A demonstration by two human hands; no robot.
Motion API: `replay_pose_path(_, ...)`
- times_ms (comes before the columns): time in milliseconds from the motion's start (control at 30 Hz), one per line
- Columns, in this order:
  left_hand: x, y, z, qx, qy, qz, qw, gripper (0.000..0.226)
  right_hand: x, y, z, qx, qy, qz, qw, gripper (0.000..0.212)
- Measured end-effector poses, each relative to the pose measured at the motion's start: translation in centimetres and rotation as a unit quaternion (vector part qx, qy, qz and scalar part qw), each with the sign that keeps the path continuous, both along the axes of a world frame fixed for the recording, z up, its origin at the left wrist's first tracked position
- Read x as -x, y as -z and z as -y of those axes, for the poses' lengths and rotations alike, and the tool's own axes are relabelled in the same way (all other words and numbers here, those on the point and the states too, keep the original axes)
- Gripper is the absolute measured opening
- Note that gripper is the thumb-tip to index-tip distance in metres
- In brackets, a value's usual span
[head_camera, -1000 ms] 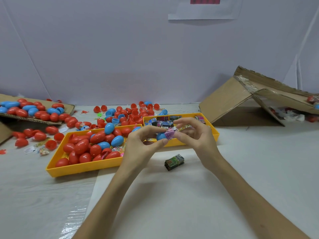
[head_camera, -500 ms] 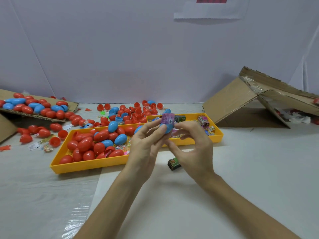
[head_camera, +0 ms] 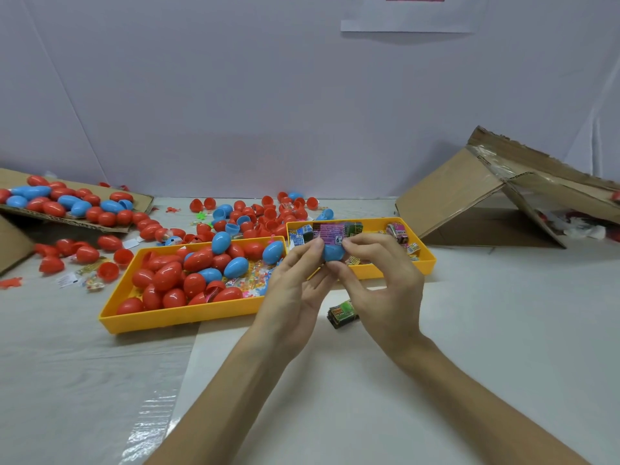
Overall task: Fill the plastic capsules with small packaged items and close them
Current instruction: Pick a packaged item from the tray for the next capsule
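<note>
Both hands meet above the table's middle around a blue capsule half (head_camera: 332,252). A small purple packet (head_camera: 330,232) stands out of its top. My left hand (head_camera: 297,286) pinches the capsule half from the left, and my right hand (head_camera: 379,280) pinches it and the packet from the right. A green and black packet (head_camera: 343,313) lies on the table just below my hands. Behind my hands a yellow tray (head_camera: 424,253) holds several small packets. Left of it a larger yellow tray (head_camera: 174,317) holds red and blue capsules.
Loose red and blue capsules (head_camera: 255,213) and halves lie scattered behind the trays. A cardboard flap (head_camera: 72,219) at far left carries more capsules. An opened cardboard box (head_camera: 486,196) lies at back right. White paper covers the near table.
The hands turned the capsule half upright, with the purple packet now standing out of its top instead of lying sideways between the fingers. The view shifted slightly left.
</note>
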State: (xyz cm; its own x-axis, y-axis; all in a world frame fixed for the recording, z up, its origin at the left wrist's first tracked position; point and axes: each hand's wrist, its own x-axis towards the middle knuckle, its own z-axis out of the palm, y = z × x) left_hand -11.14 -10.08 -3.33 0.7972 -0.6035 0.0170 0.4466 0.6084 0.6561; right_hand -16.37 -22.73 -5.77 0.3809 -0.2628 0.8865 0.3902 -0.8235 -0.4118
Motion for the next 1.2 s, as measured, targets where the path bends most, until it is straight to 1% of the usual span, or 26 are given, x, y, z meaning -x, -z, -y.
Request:
replay_pose_path(133,-0.1,0.19,-0.04,0.005,0.019,-0.02,1.0,0.025,0.02,-0.03,0.11,-0.001,-0.004,-0.001,1.0,0.024)
replay_pose_path(300,-0.12,0.25,0.01,0.01,0.03,-0.021,0.999,0.021,0.0,-0.22,-0.12,-0.033,-0.017,-0.016,0.999,0.035)
replay_pose_path(433,-0.17,0.39,0.05,0.004,0.032,-0.018,0.999,0.03,0.02,-0.08,0.03,-0.028,-0.013,-0.004,1.0,0.029)
replay_pose_path(533,-0.17,0.4,0.09,0.0,0.031,-0.017,0.999,0.032,-0.05,0.01,0.14,-0.024,-0.01,0.0,1.0,0.024)
replay_pose_path(633,-0.15,0.45,0.16,0.004,0.032,-0.02,0.999,0.026,-0.04,-0.03,0.24,-0.024,-0.01,0.001,1.0,0.023)
replay_pose_path(700,-0.1,0.45,0.16,0.004,0.038,-0.015,0.999,0.02,0.01,-0.09,0.29,-0.028,-0.017,-0.004,0.999,0.025)
replay_pose_path(733,-0.06,0.45,0.14,0.002,0.041,-0.007,0.999,0.021,0.02,-0.1,0.3,-0.027,-0.019,-0.006,0.999,0.026)
replay_pose_path(900,-0.04,0.42,0.13,-0.049,0.042,0.048,0.997,0.041,0.01,-0.36,0.35,-0.002,-0.013,-0.019,1.0,0.031)
replay_pose_path(1033,-0.19,0.58,0.02,-0.059,0.053,0.046,0.996,0.046,0.05,-0.39,0.3,-0.004,-0.027,-0.021,0.999,0.032)
replay_pose_path(1100,-0.25,0.61,0.01,-0.058,0.059,0.045,0.996,0.046,-0.02,-0.33,0.43,-0.009,-0.027,-0.024,0.999,0.03)
replay_pose_path(1200,-0.34,0.79,0.05,-0.053,0.06,0.037,0.996,0.052,-0.2,-0.23,0.65,-0.009,-0.014,-0.013,1.0,0.027)
